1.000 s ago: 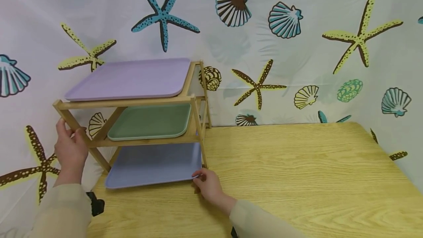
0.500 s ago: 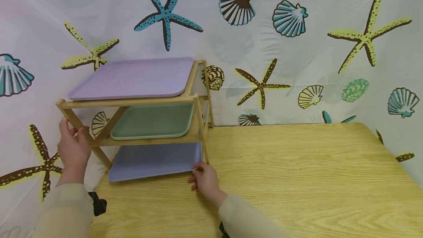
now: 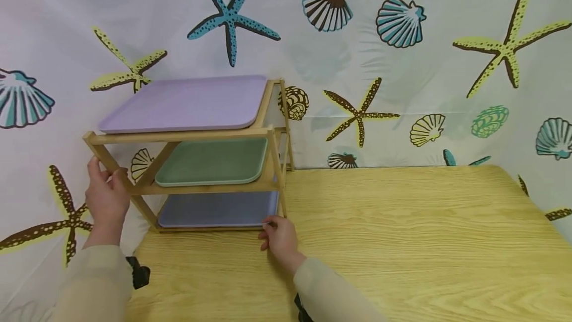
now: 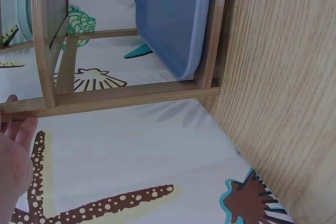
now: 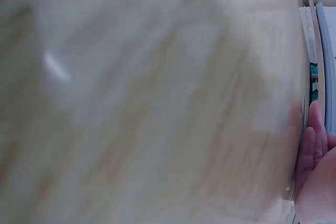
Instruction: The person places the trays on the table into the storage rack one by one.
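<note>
A three-tier wooden rack (image 3: 201,189) stands at the left of the table with a tray on each level. On top lies a lilac tray (image 3: 187,103). The middle level bears a green tray (image 3: 214,163), and the lowest a blue tray (image 3: 219,208), whose front edge runs along the bottom front rail. My left hand (image 3: 107,193) grips the rack's front left post, fingers wrapped round it; the left wrist view shows its fingertips (image 4: 23,127) at the wood. My right hand (image 3: 281,240) pinches the blue tray's front right corner, beside the rack's right post.
The wood-grain table (image 3: 402,232) stretches away to the right of the rack. Behind and at both sides hangs a white cloth (image 3: 313,68) printed with starfish and shells. The cloth comes close to the rack's left side.
The blue tray has slid back into the rack's bottom level, its front edge now straight along the rail. My right hand has moved with it. My left hand keeps its grip on the post.
</note>
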The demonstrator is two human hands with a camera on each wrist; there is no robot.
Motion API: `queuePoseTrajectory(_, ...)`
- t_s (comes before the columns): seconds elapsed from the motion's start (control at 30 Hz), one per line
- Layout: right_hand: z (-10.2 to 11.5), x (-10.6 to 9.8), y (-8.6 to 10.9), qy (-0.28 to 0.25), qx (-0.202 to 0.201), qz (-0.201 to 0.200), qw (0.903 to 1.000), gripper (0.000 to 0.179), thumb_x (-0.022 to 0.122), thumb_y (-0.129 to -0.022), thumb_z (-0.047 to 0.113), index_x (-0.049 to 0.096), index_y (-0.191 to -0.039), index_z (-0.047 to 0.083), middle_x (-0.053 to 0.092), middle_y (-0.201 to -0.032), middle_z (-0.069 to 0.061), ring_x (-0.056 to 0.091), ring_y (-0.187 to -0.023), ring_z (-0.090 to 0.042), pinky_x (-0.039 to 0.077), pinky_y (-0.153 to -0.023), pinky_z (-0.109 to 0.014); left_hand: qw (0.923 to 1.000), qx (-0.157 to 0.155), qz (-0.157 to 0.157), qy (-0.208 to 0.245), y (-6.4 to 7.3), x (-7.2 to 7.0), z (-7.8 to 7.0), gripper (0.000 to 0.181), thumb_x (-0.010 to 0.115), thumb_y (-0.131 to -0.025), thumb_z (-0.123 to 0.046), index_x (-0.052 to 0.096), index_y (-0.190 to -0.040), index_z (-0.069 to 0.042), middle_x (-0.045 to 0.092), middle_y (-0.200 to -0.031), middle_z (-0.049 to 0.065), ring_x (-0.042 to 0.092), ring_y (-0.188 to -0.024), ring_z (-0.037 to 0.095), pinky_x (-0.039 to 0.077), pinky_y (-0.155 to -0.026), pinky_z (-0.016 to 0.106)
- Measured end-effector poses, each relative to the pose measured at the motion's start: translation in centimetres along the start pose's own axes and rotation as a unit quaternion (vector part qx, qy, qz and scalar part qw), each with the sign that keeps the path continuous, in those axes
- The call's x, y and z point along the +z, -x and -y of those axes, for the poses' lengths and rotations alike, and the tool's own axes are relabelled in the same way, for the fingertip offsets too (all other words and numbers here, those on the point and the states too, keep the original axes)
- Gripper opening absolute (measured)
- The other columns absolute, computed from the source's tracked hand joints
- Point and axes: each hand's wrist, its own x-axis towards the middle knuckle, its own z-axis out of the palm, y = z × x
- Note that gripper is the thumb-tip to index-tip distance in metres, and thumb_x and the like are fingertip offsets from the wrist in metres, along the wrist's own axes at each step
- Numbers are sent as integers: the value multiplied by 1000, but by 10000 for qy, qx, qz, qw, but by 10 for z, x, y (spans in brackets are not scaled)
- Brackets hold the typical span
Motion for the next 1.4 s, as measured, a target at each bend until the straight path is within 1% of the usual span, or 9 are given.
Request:
queuePoseTrajectory(0.27, 0, -1, -3, 94, 35, -70, 9999, 16, 56, -93, -5, 66, -105, -10, 68, -70, -18, 63, -47, -30, 52, -45, -31, 9999, 102, 39, -5, 2, 5, -4, 48, 33, -103, -21, 22, -150, -25, 59, -130, 19, 59, -114, 39, 45, -87, 53)
queuePoseTrajectory(0.43, -1, -3, -5, -426, 17, 60, 9991, 17, 55, -92, -9, 63, -107, -14, 66, -74, -25, 65, -54, -31, 54, -48, -36, 9999, 113, 37, -44, 1, 8, -5, 48, 33, -103, -21, 22, -150, -25, 60, -129, 18, 59, -113, 38, 45, -86, 52)
queuePoseTrajectory(0.57, 1, -7, -3, -816, -91, 389, 9959, 27, 55, -92, -9, 59, -118, -15, 66, -79, -31, 65, -60, -44, 55, -53, -43, 9997, 200, -43, -98, 0, 11, -4, 48, 34, -103, -20, 24, -149, -23, 62, -126, 18, 61, -109, 38, 45, -83, 50)
queuePoseTrajectory(0.73, 13, -22, 4, -944, -376, 1209, 9875, 34, 54, -96, -4, 52, -129, -12, 67, -86, -32, 62, -66, -54, 55, -56, -44, 9990, 348, -245, -135, -4, 12, -4, 46, 35, -102, -18, 28, -147, -21, 63, -123, 19, 62, -106, 41, 43, -81, 50)
queuePoseTrajectory(0.83, 20, -37, 10, -854, -347, 1632, 9823, 35, 53, -97, -1, 54, -131, -7, 69, -89, -28, 62, -69, -54, 51, -54, -34, 9995, 212, -200, -127, -8, 10, -4, 47, 34, -101, -18, 27, -148, -22, 61, -126, 19, 61, -108, 41, 43, -84, 51)
queuePoseTrajectory(1.03, 28, -77, 23, -488, -165, 2094, 9765, 33, 56, -97, 6, 57, -130, -2, 72, -88, -19, 69, -59, -24, 53, -58, -31, 9997, -11, -54, -231, -11, 2, 3, 48, 33, -102, -19, 23, -149, -24, 59, -130, 17, 59, -112, 40, 42, -81, 46)
queuePoseTrajectory(1.17, 27, -112, 37, -157, -145, 2155, 9763, 34, 57, -98, 11, 57, -131, 1, 73, -89, -15, 68, -60, -16, 53, -58, -31, 9998, -6, -98, -181, -10, 0, 5, 48, 33, -102, -19, 25, -148, -23, 59, -130, 19, 59, -111, 42, 41, -84, 50)
queuePoseTrajectory(1.3, 21, -154, 53, 8, -38, 2121, 9772, 40, 57, -98, 15, 53, -135, 0, 73, -91, -13, 69, -64, -16, 54, -61, -33, 9997, -140, -62, -183, -10, 0, 5, 48, 33, -101, -18, 26, -148, -24, 60, -130, 17, 59, -112, 39, 41, -78, 41)
queuePoseTrajectory(1.4, 15, -187, 65, 17, 106, 1984, 9801, 46, 57, -98, 16, 47, -139, -3, 73, -93, -13, 69, -67, -18, 53, -60, -31, 9994, -325, 114, -53, -8, -1, 4, 49, 33, -101, -19, 25, -149, -21, 55, -135, 17, 56, -117, 37, 45, -84, 41)
